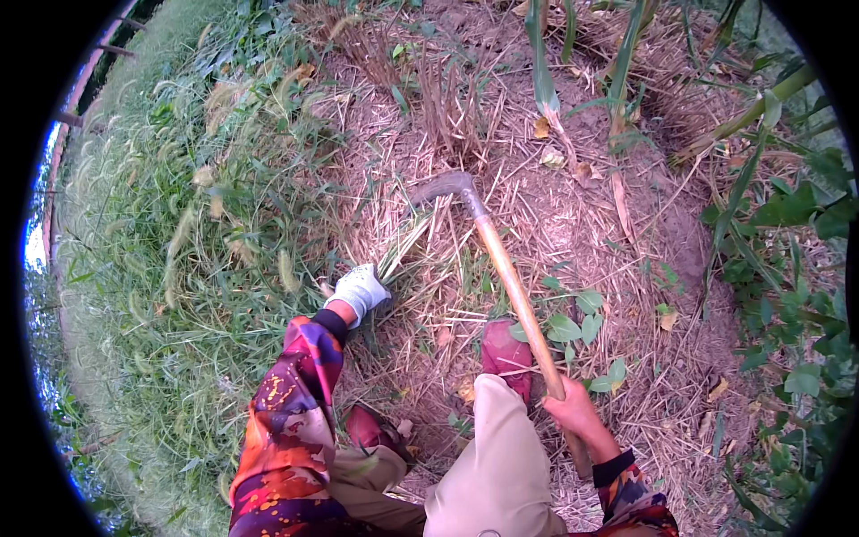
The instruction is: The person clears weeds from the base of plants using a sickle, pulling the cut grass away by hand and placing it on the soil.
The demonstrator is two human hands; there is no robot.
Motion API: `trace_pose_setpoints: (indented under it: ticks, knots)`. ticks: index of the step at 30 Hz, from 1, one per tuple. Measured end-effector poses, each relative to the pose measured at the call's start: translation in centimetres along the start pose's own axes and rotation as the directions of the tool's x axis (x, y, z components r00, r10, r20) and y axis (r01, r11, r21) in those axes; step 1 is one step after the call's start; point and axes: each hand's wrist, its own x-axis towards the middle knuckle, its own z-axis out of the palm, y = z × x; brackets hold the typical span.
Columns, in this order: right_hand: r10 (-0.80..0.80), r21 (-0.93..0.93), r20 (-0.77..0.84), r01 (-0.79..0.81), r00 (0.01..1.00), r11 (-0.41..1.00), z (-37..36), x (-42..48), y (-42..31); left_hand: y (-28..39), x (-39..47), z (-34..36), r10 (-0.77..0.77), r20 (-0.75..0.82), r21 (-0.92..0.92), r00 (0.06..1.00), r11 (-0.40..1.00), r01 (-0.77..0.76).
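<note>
My left hand (361,293), in a white knit glove, is closed around a bunch of green grass stems (409,245) low over the ground. The stems reach up and right toward the curved metal blade of a sickle (439,188). My bare right hand (576,411) grips the lower part of its long wooden handle (513,285). The blade points left and lies at the upper ends of the stems, close to the straw-covered soil. Whether it touches them I cannot tell. My left palm and fingertips are hidden.
Dense grass with seed heads (181,248) fills the left side. Dry stubble (449,111) stands beyond the blade. Corn stalks (547,87) rise at the upper right, with leafy plants (798,208) at the right edge. My red shoes (503,356) stand on straw near a small broad-leaved plant (564,329).
</note>
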Motion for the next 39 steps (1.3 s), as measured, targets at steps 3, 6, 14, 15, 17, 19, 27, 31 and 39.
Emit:
trace_pose_setpoints:
  ticks: [3,6,14,15,17,19,27,31,39]
  knots:
    - [0.046,0.061,0.029,-0.048,0.999,0.997,0.0,-0.3,-0.1,0.3,-0.6,0.0,0.088,-0.053,0.119,0.995,0.989,-0.082]
    - [0.070,0.021,-0.014,-0.070,0.997,0.997,-1.9,-2.6,6.0,0.8,-2.9,-0.4,0.214,-0.119,0.261,0.969,0.949,-0.178]
    - [-0.050,-0.178,-0.105,0.030,0.993,0.984,-3.8,-4.5,7.0,1.7,-4.4,0.0,0.234,-0.091,0.342,0.968,0.920,-0.191]
    - [-0.137,-0.220,-0.098,0.113,0.986,0.969,-3.7,-3.6,7.1,1.5,-4.3,0.3,0.247,-0.101,0.357,0.964,0.913,-0.196]
    - [-0.121,-0.226,-0.082,0.100,0.989,0.969,-2.2,-2.2,4.3,0.6,-4.1,0.8,0.255,-0.125,0.388,0.959,0.902,-0.189]
    - [-0.053,-0.150,-0.058,0.043,0.997,0.988,-1.8,-1.6,2.6,0.5,-4.8,0.3,0.231,-0.107,0.359,0.967,0.916,-0.179]
    - [0.154,-0.073,-0.224,-0.174,0.962,0.982,-8.1,-15.6,12.8,-3.9,-12.2,3.5,0.367,0.065,0.538,0.928,0.770,-0.342]
    - [0.098,-0.041,-0.274,-0.113,0.957,0.993,-5.8,-10.9,5.6,-5.3,-10.6,5.9,0.258,0.132,0.509,0.957,0.811,-0.289]
    - [0.001,-0.219,-0.042,-0.010,0.999,0.976,-0.9,-4.8,4.1,-7.2,-10.6,6.1,0.254,0.053,0.487,0.966,0.838,-0.247]
